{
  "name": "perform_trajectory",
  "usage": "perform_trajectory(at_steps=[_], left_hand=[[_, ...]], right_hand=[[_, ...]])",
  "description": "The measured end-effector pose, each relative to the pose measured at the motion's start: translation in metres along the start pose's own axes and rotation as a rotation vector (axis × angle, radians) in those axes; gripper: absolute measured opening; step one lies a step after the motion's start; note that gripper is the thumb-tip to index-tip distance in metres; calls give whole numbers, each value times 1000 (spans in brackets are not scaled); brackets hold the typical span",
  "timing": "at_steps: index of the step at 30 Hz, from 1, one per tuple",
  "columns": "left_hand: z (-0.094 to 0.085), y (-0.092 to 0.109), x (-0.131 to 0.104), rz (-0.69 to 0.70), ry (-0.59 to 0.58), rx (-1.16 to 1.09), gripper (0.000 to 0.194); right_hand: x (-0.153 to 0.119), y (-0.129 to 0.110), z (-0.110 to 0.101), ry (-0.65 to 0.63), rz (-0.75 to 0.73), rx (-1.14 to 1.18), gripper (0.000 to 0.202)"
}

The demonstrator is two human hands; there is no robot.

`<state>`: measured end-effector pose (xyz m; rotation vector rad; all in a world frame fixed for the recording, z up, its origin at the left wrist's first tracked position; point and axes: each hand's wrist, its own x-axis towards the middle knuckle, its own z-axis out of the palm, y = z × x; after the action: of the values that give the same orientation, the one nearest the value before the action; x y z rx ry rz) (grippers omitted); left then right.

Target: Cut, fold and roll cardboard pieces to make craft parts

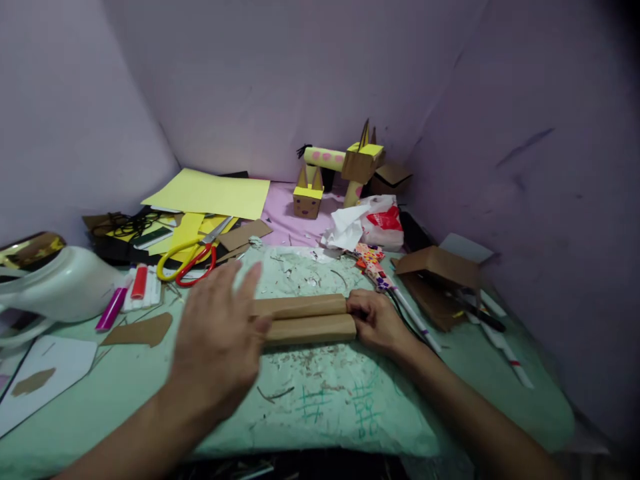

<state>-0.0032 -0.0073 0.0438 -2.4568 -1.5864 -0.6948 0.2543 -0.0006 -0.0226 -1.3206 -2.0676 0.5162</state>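
Note:
Two brown cardboard rolls (310, 330) lie side by side across the middle of the table; I cannot tell whether they are one piece or two. At their right end, my right hand (376, 320) is closed on them with its fingers curled in between. My left hand (217, 330) is over the left end, slightly blurred, fingers stretched out and holding nothing. It hides that end of the rolls, so I cannot tell whether it touches them.
Scissors (187, 260) lie on yellow paper (210, 193) at the back left. A glue gun (370, 263) is right of the rolls, near a folded cardboard piece (440, 267). Behind stand cardboard animal figures (307, 203). A white jug (75, 283) sits at the left.

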Motion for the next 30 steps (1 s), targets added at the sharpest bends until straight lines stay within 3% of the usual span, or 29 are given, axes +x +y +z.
perform_trajectory(at_steps=[4,7,9,19,25,30], left_hand=[[29,51,18,54,-236,158,55],[41,60,29,30,-421,124,49],[44,57,33,25,-479,89,45],[49,58,20,57,-375,170,46],[49,67,30,63,-354,180,54],[65,75,35,126,-425,59,53]], right_hand=[[0,-1,-1,-6,11,-3,15],[-1,0,-1,-12,20,-2,15],[-1,0,-1,-21,28,3,14],[-2,-1,-1,-7,36,-8,14],[-2,-1,1,18,24,-40,15],[-2,2,2,10,57,-30,15]])
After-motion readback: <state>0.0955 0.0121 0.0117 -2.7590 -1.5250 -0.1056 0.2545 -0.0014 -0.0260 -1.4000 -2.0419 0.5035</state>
